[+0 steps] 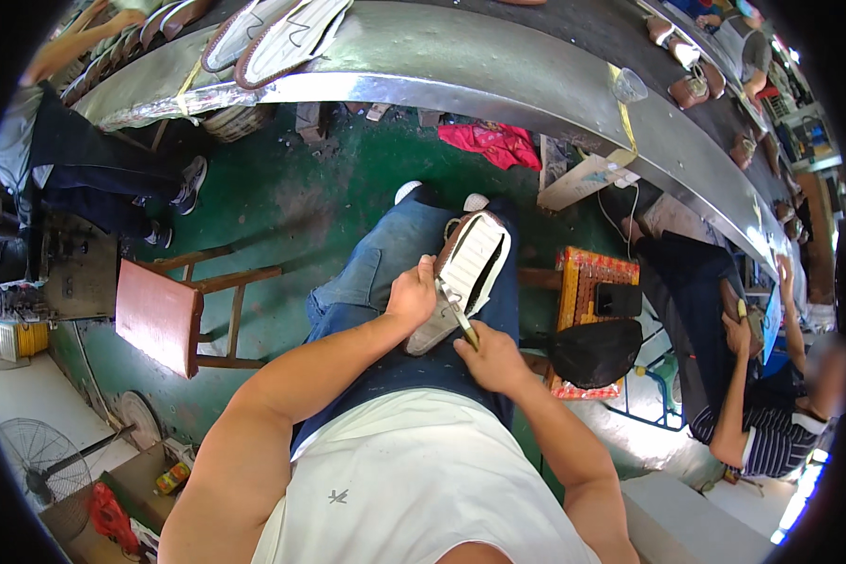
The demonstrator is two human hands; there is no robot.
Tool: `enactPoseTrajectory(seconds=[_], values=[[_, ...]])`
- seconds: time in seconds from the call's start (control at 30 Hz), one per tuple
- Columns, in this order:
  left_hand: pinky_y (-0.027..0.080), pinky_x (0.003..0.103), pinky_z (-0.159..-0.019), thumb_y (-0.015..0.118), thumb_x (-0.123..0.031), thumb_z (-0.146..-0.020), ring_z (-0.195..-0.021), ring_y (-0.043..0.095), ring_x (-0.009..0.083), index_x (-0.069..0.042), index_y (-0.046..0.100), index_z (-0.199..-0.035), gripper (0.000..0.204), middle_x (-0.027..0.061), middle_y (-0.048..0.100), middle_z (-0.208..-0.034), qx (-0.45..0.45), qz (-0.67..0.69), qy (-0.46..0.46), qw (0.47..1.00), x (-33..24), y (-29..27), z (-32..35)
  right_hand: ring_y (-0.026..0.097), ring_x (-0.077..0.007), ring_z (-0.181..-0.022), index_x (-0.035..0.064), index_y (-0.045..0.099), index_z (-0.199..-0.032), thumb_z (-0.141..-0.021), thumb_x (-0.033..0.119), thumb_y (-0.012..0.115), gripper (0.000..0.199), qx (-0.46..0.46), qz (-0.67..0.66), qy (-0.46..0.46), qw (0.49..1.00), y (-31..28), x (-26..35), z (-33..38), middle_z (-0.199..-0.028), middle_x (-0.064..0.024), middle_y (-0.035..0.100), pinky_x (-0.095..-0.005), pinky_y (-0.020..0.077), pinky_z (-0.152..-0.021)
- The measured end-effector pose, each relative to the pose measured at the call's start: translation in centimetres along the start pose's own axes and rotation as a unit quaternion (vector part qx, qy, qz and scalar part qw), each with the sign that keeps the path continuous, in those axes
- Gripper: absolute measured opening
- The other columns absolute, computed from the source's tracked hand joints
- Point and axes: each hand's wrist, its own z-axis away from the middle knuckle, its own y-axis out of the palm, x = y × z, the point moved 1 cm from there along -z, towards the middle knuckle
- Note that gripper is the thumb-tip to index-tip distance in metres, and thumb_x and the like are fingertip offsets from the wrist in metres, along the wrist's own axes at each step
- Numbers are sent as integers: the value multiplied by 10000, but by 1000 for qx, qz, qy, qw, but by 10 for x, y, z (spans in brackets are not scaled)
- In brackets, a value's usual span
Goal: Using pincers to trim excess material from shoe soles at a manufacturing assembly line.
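A shoe [474, 263] with brown edging, a pale ribbed inside and a dark slit down one side lies lengthwise on my lap. My left hand [414, 297] is closed at its left edge, thumb pressed near the shoe's rim. My right hand [494, 357] is wrapped round the yellowish handle of a pliers-like tool [457, 311]. Its metal head touches the near part of the shoe, close to my left thumb. The jaws are too small to make out, and the fingers under the shoe are hidden.
A long metal-edged bench [395, 86] crosses ahead, with a pair of shoes [282, 42] on it. A brown-topped stool [160, 315] stands left. At right are an orange-red woven seat [573, 282] and a seated co-worker [761, 423]; another person [94, 169] stands far left.
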Motion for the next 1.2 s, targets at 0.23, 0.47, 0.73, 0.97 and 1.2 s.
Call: enactPoseTrajectory(seconds=[0.23,0.47,0.73,0.97,1.2], values=[[475,506,-1012,341,-389,-1095,-1181,591,486,-6,603,-1347,528,302,654,-1221,0,-25,65,998,-3,-2,11,664,-456,-922,-32,564,-1116,-945,216,637,311,-100,182,-142,968,-40,-18,-26,-933,-228,664,-514,529,-872],[484,474,-1043,398,-303,-1085,-1200,579,512,-101,360,-1564,520,332,446,-1484,50,-147,244,957,-16,-9,12,694,-414,-873,-4,586,-1076,-959,221,631,258,-98,76,-36,992,-21,-58,-37,-965,-205,703,-496,547,-788],[524,517,-992,399,-304,-1077,-1126,609,538,-252,228,-1619,570,334,299,-1574,199,-263,166,929,-47,-18,10,648,-494,-810,-10,605,-1029,-1030,298,541,314,-22,-38,-43,998,-64,-45,-58,-910,-288,670,-511,528,-749],[510,485,-1017,439,-366,-1062,-1155,598,538,-261,231,-1619,604,321,244,-1607,255,-357,133,889,-54,-22,20,648,-493,-874,-44,579,-1031,-1060,358,481,415,-35,72,-59,995,-43,-59,-73,-891,-308,665,-553,505,-788],[466,442,-1055,598,-332,-978,-1237,590,450,9,415,-1498,648,320,625,-1289,86,-77,52,992,-5,-18,27,649,-487,-894,-32,589,-1023,-1057,376,477,424,-39,-68,-83,993,-33,-39,-33,-918,-293,674,-551,500,-795]])
